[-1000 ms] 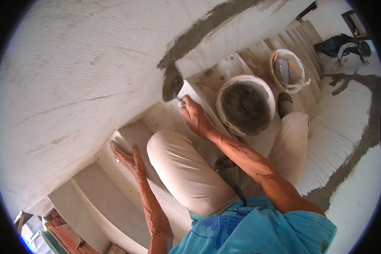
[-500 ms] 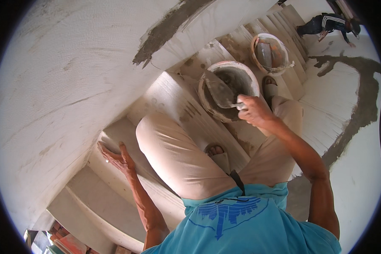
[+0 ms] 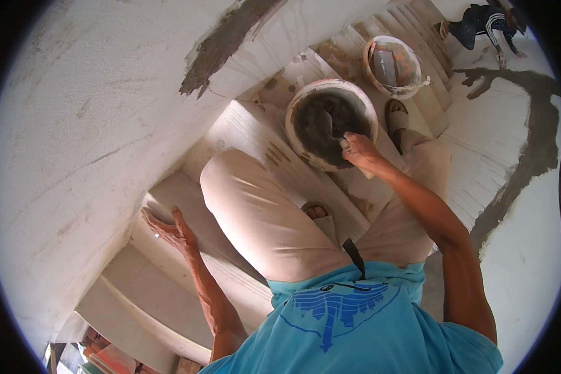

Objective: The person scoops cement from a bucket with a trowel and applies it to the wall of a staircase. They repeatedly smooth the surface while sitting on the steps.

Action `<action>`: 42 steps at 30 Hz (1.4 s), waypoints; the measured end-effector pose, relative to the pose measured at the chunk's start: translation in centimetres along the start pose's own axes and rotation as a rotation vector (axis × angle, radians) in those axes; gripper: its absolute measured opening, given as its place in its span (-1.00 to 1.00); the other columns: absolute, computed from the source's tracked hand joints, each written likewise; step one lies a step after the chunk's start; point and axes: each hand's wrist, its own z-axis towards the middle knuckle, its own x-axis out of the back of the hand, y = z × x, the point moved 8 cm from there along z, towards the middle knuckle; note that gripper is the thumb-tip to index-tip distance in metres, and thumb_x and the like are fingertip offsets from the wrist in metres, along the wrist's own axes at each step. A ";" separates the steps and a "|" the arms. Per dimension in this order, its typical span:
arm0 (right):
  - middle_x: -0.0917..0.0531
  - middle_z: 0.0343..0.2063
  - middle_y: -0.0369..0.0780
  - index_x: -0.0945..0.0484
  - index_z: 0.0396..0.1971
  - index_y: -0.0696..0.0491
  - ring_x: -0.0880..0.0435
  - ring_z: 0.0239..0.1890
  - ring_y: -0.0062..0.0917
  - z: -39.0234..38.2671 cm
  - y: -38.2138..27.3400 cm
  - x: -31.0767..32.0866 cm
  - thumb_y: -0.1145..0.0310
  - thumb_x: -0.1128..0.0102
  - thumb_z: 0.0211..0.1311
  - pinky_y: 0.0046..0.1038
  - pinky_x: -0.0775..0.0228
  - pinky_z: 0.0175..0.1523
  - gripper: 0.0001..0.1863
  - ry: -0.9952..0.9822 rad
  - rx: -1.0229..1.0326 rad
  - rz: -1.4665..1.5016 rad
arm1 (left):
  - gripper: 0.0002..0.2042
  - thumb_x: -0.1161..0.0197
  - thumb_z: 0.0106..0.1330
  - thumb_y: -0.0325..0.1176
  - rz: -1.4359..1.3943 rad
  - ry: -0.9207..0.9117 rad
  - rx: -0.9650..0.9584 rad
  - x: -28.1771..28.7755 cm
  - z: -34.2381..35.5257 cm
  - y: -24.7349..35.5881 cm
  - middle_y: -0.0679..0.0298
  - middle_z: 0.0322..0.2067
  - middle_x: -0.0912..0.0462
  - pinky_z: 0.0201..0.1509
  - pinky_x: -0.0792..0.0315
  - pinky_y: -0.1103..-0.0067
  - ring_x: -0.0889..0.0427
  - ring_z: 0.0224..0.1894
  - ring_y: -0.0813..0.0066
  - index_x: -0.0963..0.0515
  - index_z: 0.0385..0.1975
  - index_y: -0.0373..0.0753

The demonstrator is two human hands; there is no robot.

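Observation:
My right hand [image 3: 359, 149] grips a trowel [image 3: 329, 124] whose blade dips into the grey mortar inside a round pan [image 3: 305, 103] on a stair step. My left hand [image 3: 168, 227] lies flat, fingers spread, on the edge of a whitewashed step [image 3: 168, 199] beside my left knee. My knees in beige trousers fill the middle of the view, with both sandalled feet on lower steps.
A second round pan [image 3: 393, 62] with a tool inside stands one step further down. A grey mortar streak [image 3: 215, 47] marks the white wall on the left, another [image 3: 530, 143] the wall on the right. Another person [image 3: 480, 22] crouches at the bottom of the stairs. Bricks [image 3: 103, 358] lie at lower left.
My right hand has swung the trowel from the wall by the step over to the mortar pan and dipped it in. My left hand has stayed on the step.

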 end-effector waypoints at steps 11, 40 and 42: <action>-0.67 -0.33 0.18 -0.61 -0.34 0.29 -0.69 -0.15 0.05 0.9 -3.4 -0.9 0.47 -0.21 0.12 -0.07 -0.54 -0.04 -0.81 -0.009 0.092 -0.230 | -0.18 -0.24 0.24 -0.15 0.008 -0.010 0.011 0.4 -0.2 1.1 -0.19 0.43 -0.11 0.53 0.05 0.13 -0.06 0.48 -0.12 -0.08 0.43 -0.45; -0.64 -0.31 -0.04 -0.26 0.33 0.33 -0.67 -0.48 -0.40 0.1 1.7 -0.3 0.45 -0.29 0.13 -0.39 -0.59 -0.46 -0.26 0.072 -0.454 0.537 | -0.19 -0.24 0.24 -0.14 0.050 0.003 -0.028 0.0 0.1 0.6 -0.25 0.39 -0.16 0.52 0.00 0.14 -0.12 0.46 -0.14 -0.11 0.41 -0.50; -0.64 -0.31 -0.04 -0.23 0.35 0.32 -0.66 -0.49 -0.40 0.1 1.6 -0.4 0.45 -0.29 0.15 -0.38 -0.59 -0.47 -0.24 0.062 -0.462 0.555 | -0.19 -0.24 0.25 -0.14 0.058 0.002 -0.020 0.0 0.1 0.4 -0.25 0.39 -0.16 0.52 0.00 0.14 -0.12 0.46 -0.14 -0.11 0.41 -0.51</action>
